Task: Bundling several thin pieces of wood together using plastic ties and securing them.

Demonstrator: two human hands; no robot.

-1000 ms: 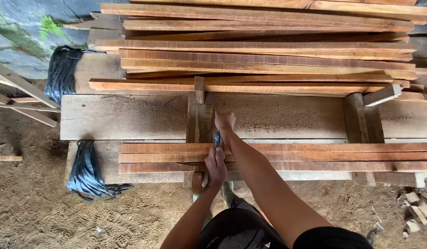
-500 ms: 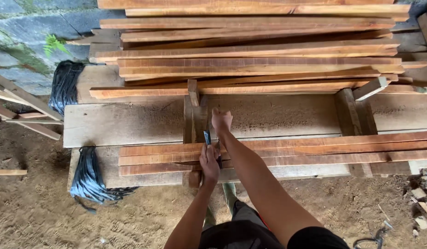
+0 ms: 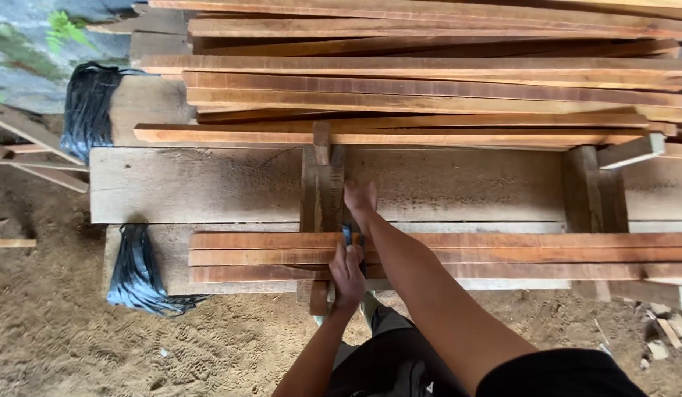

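My left hand [image 3: 347, 276] grips a small blue-handled tool [image 3: 347, 235] that stands upright against a short stack of three reddish wooden slats [image 3: 503, 256]. The slats lie lengthwise on a grey plank workbench [image 3: 208, 184]. My right hand [image 3: 359, 197] reaches further over the slats and rests with curled fingers on the bench plank, next to an upright wooden block [image 3: 320, 192]. What the tool's tip touches is hidden by my hands.
A big pile of long reddish slats [image 3: 429, 81] fills the far side of the bench. Black plastic strap bundles hang at the bench's left end [image 3: 139, 272] and behind it [image 3: 87, 110]. Another wooden block [image 3: 587, 191] stands to the right. Sandy ground lies below.
My left hand with the tool has shifted slightly down and right against the slats; the right hand stays on the plank. My head's view has swayed a little.
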